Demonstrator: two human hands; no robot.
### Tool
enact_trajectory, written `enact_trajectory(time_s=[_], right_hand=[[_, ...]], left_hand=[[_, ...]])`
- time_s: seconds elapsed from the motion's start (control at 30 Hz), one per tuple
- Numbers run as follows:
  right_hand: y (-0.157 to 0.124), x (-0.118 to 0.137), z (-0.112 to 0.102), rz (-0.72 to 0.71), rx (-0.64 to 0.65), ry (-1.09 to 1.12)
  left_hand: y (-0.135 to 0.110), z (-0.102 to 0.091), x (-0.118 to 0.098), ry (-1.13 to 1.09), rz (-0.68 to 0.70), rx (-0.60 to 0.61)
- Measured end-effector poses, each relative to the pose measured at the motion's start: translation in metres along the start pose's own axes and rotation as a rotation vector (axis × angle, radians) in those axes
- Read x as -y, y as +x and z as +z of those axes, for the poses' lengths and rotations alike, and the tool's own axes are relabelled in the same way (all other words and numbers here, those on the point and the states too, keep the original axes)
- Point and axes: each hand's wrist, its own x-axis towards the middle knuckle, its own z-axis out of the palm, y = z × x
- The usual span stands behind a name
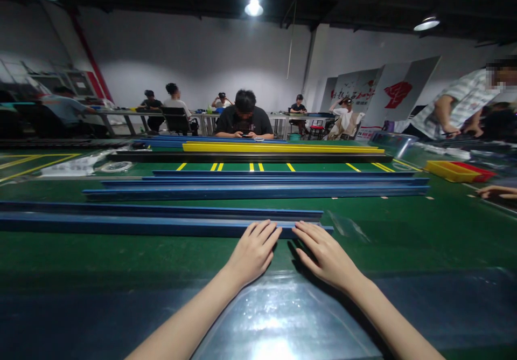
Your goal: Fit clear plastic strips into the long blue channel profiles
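Observation:
Both hands reach forward to the right end of a long blue channel strip (pixel 153 226), whose raised edges run off to the left. My left hand (pixel 254 249) lies palm down with fingers stretched out, their tips at the strip's near edge. Just to the right, my right hand (pixel 325 252) has its fingers extended, with the fingertips over the same edge near the strip's end. Neither hand is wrapped around the strip; the palms' undersides are hidden. Beneath my forearms a clear glossy plastic sheet (pixel 258 317) covers the near part of the green table (pixel 388 241).
More blue strips (pixel 258 192) lie crosswise farther back, then a black strip (pixel 250 157) and a yellow strip (pixel 283 148). Yellow and red trays (pixel 450 171) stand at right. A person (pixel 244 117) sits opposite; another person (pixel 456 104) leans in at right, and a co-worker's hand (pixel 498 192) shows.

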Motion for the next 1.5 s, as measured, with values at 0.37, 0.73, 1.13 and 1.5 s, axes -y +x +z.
enact_trajectory(time_s=[0.37, 0.73, 1.13, 1.5], right_hand=[[-0.002, -0.031, -0.023, 0.198, -0.120, -0.196], [-0.003, -0.031, -0.023, 0.238, -0.063, -0.272], [-0.001, -0.005, -0.001, 0.097, -0.024, -0.052], [-0.001, -0.012, -0.011, -0.010, 0.011, -0.057]], left_hand=[[0.002, -0.001, -0.002, 0.031, -0.078, -0.015], [0.000, 0.000, -0.004, 0.267, -0.309, -0.038], [0.000, 0.002, -0.002, 0.210, -0.037, -0.029], [0.000, 0.003, -0.001, 0.097, -0.019, 0.093]])
